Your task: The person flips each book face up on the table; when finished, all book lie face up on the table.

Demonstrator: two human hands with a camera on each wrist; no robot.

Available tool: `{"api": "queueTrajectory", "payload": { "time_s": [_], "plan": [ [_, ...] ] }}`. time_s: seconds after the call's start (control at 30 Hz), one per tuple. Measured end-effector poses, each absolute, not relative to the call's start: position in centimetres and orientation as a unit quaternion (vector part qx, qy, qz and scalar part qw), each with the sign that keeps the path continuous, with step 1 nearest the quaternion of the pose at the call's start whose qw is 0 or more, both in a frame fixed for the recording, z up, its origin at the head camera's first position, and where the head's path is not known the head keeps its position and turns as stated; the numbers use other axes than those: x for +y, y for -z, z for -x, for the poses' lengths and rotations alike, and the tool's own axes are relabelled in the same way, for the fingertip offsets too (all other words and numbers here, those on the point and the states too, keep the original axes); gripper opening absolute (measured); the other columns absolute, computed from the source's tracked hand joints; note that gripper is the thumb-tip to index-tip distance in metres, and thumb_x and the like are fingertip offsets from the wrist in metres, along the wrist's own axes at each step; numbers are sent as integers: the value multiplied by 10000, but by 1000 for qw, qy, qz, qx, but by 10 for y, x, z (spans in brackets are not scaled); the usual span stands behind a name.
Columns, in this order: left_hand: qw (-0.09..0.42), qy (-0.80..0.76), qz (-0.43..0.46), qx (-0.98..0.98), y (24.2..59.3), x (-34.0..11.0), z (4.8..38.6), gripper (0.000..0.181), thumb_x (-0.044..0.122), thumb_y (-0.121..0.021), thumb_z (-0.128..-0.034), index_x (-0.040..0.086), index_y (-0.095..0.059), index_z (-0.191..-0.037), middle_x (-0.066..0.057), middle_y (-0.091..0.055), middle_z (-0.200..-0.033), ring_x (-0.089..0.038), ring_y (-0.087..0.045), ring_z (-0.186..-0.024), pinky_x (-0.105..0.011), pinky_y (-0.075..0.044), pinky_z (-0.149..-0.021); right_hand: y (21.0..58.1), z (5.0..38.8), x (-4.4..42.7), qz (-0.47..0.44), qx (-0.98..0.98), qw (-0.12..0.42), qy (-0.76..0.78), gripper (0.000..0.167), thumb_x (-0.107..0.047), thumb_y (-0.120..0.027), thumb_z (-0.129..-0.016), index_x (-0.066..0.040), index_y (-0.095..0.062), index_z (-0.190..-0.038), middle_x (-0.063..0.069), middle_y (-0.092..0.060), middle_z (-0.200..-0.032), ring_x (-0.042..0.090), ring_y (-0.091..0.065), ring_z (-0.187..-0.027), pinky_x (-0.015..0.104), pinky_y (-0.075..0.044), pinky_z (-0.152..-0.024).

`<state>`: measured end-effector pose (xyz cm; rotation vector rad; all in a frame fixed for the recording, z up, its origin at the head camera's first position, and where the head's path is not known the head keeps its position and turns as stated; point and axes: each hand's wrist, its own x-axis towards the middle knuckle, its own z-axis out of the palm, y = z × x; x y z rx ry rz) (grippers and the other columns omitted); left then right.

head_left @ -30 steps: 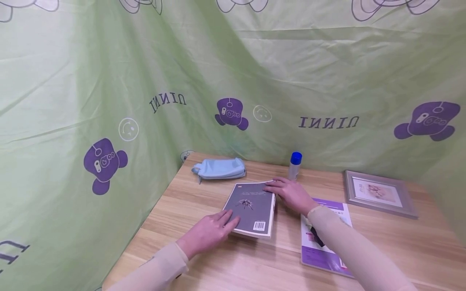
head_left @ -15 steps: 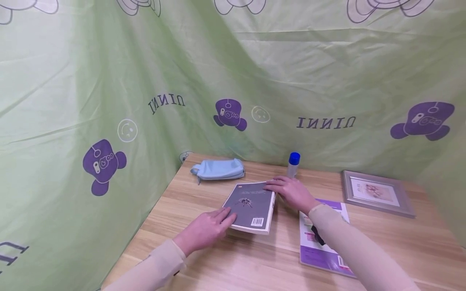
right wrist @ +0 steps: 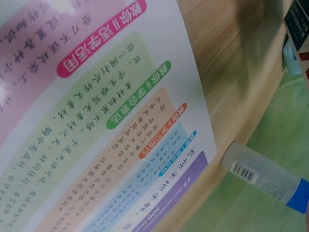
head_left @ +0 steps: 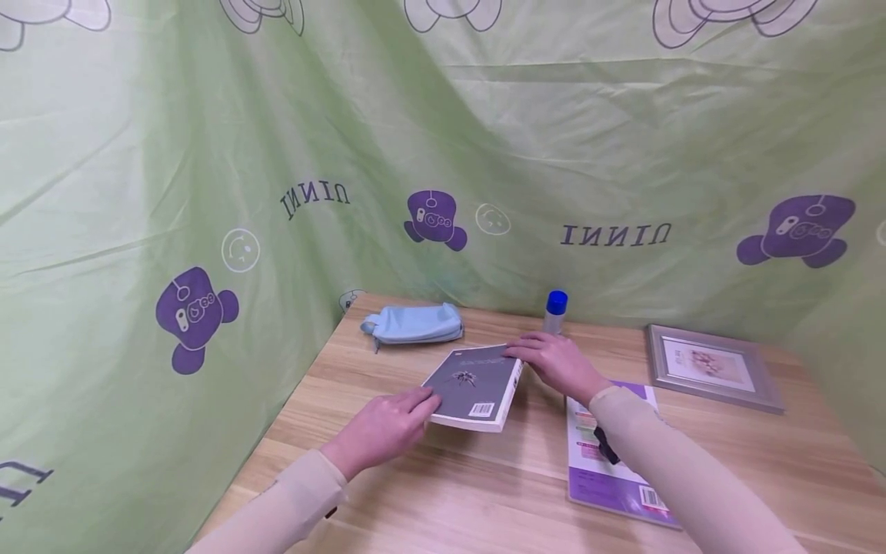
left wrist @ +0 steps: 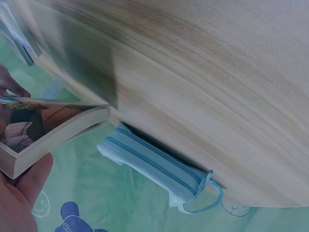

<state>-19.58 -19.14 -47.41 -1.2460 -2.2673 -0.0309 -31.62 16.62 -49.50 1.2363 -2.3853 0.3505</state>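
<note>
A grey book with a spider picture and a barcode is held tilted above the table, its near edge raised. My left hand grips its near left corner, fingers on top. At the far right corner my right hand holds the book by its edge. The left wrist view shows the underside of the book, a coloured picture cover, and part of my left hand beneath it. In the right wrist view only a strip of the book shows at the upper right.
A purple and white booklet lies under my right forearm. Behind stand a blue-capped glue stick and a light blue pencil case. A silver picture frame lies at the right. Green curtain hangs round the wooden table.
The near edge of the book has risen, so its cover looks more foreshortened. My left hand has moved up with it and slightly left. The right hand keeps its hold on the far corner.
</note>
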Motion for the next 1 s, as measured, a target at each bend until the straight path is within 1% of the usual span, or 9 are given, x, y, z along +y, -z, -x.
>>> {"api": "queueTrajectory", "payload": {
  "time_s": [0.13, 0.27, 0.47, 0.6, 0.93, 1.0],
  "plan": [
    [270, 24, 458, -846, 473, -192, 197, 385, 114, -664, -905, 19, -693, -1277, -191, -736, -1195, -283, -758, -1012, -366, -631, -747, 492, 315, 167, -443, -861, 214, -129, 405, -10, -760, -923, -209, -756, -1276, 25, -724, -1283, 301, -668, -1190, 531, -579, -910],
    [274, 29, 456, -846, 470, -193, 199, 386, 118, -668, -906, 20, -690, -1278, -180, -742, -1184, -271, -761, -1000, -360, -632, -720, 491, 315, 169, -446, -857, 220, -131, 400, -3, -758, -919, -191, -754, -1273, 37, -729, -1272, 309, -673, -1177, 534, -585, -892],
    [263, 44, 439, -858, 466, -195, 200, 398, 102, -698, -893, 7, -684, -1278, -163, -747, -1177, -253, -764, -981, -333, -629, -734, 491, 317, 170, -452, -847, 243, -137, 367, -2, -752, -918, -144, -746, -1257, 60, -741, -1232, 314, -686, -1141, 526, -589, -868],
    [254, 61, 429, -865, 463, -196, 200, 392, 88, -699, -896, 10, -674, -1279, -153, -752, -1173, -249, -763, -987, -327, -627, -752, 489, 317, 171, -448, -849, 247, -137, 368, 9, -753, -915, -126, -740, -1257, 60, -740, -1226, 308, -686, -1139, 522, -588, -867],
    [243, 74, 415, -874, 463, -195, 198, 371, 67, -677, -902, -10, -645, -1263, -141, -768, -1104, -222, -770, -907, -326, -629, -698, 479, 317, 172, -439, -856, 230, -148, 376, 9, -773, -912, -97, -722, -1270, 79, -731, -1245, 323, -673, -1164, 526, -559, -948],
    [245, 69, 412, -875, 464, -195, 198, 376, 66, -692, -896, -4, -638, -1262, -124, -774, -1064, -197, -767, -852, -310, -624, -666, 478, 317, 173, -441, -855, 228, -150, 376, 9, -775, -910, -97, -722, -1267, 77, -732, -1240, 319, -676, -1157, 519, -559, -952]
  ]
}}
